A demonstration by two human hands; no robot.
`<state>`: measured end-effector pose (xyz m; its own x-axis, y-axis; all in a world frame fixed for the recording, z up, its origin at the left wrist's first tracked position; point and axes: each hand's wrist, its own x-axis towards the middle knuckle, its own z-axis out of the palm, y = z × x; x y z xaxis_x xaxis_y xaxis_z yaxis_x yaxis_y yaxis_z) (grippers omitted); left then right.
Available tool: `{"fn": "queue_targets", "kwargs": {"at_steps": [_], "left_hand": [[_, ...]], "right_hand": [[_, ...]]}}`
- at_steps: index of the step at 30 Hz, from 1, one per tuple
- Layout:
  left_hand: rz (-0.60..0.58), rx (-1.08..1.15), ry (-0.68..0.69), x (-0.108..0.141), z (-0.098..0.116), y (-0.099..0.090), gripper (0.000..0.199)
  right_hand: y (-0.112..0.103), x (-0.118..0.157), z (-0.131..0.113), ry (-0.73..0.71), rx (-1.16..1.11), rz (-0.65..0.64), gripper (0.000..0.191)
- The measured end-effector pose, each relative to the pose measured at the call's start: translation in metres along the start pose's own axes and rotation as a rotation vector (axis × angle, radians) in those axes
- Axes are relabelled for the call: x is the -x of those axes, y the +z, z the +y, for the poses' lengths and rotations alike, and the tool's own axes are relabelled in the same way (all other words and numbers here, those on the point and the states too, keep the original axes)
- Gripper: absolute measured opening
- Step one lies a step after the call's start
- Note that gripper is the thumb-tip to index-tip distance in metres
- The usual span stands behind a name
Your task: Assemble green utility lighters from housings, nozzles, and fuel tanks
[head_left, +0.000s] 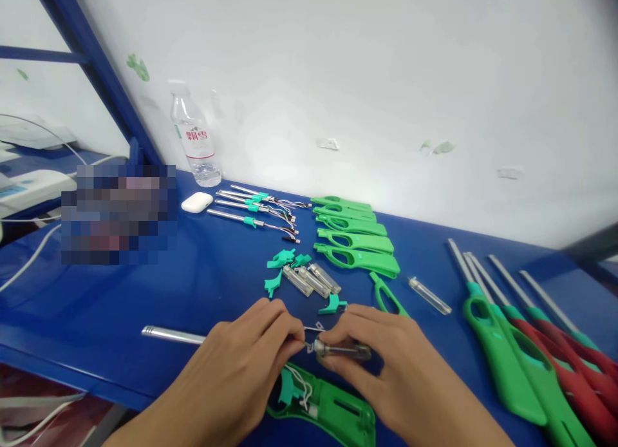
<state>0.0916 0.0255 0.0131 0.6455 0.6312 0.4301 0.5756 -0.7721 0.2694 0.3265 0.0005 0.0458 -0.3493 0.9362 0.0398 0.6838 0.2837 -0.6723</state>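
My right hand (374, 344) pinches a clear lighter fuel tank (346, 351), its whitish valve end turned left. Close to that valve, the fingertips of my left hand (255, 344) are pressed together on something too small to make out. A silver lighter tube (174, 334) pokes out left of my left hand, partly hidden by it. Below both hands lies an open green lighter shell half (340, 411) with white wires and a teal trigger (288, 388) inside. Just beyond my fingers rests another teal trigger (332, 304).
Several fuel tanks (316, 283) and teal pieces (281, 258) lie ahead. Metal tubes with wires (236, 216) and green shells (360, 260) line the back. Assembled lighters (502, 363) lie right. A water bottle (196, 138) and white case (197, 202) stand near the wall.
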Motion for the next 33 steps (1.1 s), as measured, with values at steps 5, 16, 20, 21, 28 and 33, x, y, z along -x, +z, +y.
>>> {"fn": "queue_targets", "kwargs": {"at_steps": [5, 16, 20, 21, 28, 33], "left_hand": [[-0.025, 0.019, -0.022, 0.0002, 0.0016, -0.0014, 0.037], [-0.04, -0.009, -0.002, 0.0002, 0.0036, -0.0037, 0.041], [-0.059, -0.031, 0.011, 0.0002, 0.0038, -0.0055, 0.042], [-0.064, -0.037, 0.017, -0.0001, 0.0037, -0.006, 0.042], [-0.061, -0.036, 0.022, -0.0016, 0.0017, -0.0048, 0.039], [-0.071, -0.029, 0.031, 0.0004, 0.0026, -0.0039, 0.035]], "right_hand": [[0.0015, 0.0017, 0.002, 0.0, -0.016, -0.01, 0.021], [0.0031, 0.0007, 0.0036, 0.008, -0.02, -0.013, 0.021], [0.003, -0.0001, 0.0028, 0.004, -0.016, -0.015, 0.021], [0.0032, -0.0001, 0.0029, 0.003, -0.015, -0.017, 0.021], [0.0054, 0.0001, 0.0041, -0.008, -0.007, -0.023, 0.019], [0.0051, -0.0003, 0.0048, -0.001, -0.013, -0.034, 0.019]]}}
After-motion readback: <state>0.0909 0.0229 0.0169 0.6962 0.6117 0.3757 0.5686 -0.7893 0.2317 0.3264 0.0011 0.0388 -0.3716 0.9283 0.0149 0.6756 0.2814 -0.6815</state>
